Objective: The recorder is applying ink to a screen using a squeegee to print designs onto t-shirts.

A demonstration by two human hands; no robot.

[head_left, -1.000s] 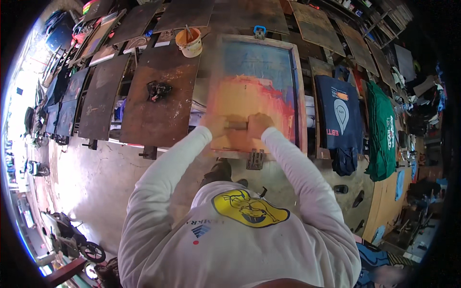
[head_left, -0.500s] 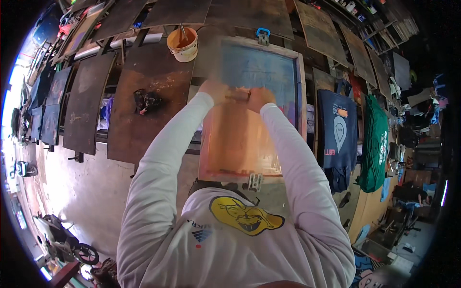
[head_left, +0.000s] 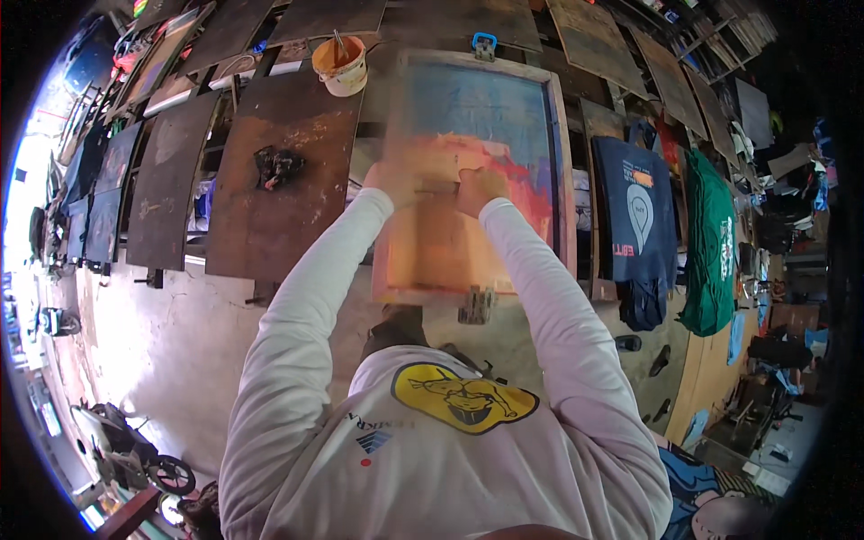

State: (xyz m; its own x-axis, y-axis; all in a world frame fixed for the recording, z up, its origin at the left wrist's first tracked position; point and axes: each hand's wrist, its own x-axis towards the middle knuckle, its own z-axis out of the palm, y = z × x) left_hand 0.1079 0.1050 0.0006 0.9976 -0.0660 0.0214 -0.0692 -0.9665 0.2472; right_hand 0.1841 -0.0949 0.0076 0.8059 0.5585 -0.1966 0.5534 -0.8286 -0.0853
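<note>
My left hand [head_left: 392, 180] and my right hand [head_left: 483, 189] both grip a squeegee [head_left: 436, 189], a dark horizontal bar partly blurred by motion, on a wooden-framed printing screen [head_left: 559, 135]. Orange and pink ink covers the screen's nearer part; its far part is bluish. My fingers are closed around the bar, the left ones smeared. A clamp with a blue handle [head_left: 483, 47] is at the screen's far edge, a metal clamp [head_left: 474, 306] at its near edge. Left of the screen, a white bucket [head_left: 338, 76] holds orange ink and a stick.
A dark board [head_left: 270, 225] bearing a crumpled dark rag [head_left: 278, 166] is to the left, with more boards beyond. At right lie navy bags [head_left: 634, 225] and green fabric [head_left: 707, 243]. Below are a concrete floor [head_left: 180, 360], sandals [head_left: 658, 360] and a motorbike [head_left: 126, 450].
Both hands and the squeegee moved toward the screen's far end, then came partly back toward me. The camera's view has shifted up and down slightly.
</note>
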